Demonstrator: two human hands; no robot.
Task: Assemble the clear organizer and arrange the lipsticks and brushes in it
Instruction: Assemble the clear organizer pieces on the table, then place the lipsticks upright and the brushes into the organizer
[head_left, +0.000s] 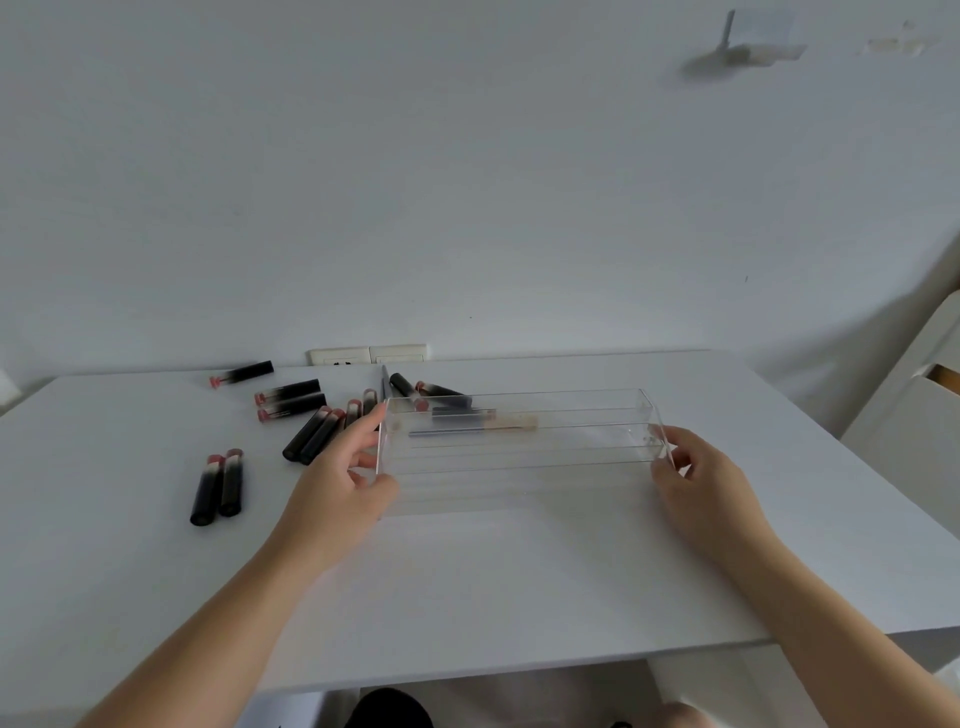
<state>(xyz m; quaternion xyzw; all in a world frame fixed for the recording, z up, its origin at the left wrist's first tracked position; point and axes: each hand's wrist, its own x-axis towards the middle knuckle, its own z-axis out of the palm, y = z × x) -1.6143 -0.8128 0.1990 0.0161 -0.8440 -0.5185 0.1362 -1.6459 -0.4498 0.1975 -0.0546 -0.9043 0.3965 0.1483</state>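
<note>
A clear acrylic organizer (519, 467), long and stepped, stands in the middle of the white table (467, 587). My left hand (343, 470) grips its left end panel, thumb in front and fingers behind. At the other end my right hand (693, 470) pinches the right end panel. Through the clear plastic I see two brushes (478, 422) lying behind or inside it; I cannot tell which. Several black lipsticks with pink-red ends (217, 486) lie scattered on the table to the left and behind the organizer's left end.
A white wall with a double socket (368, 355) rises behind the table. White furniture (914, 415) stands at the right. The table's front edge runs close to my body, with dark clothing below it.
</note>
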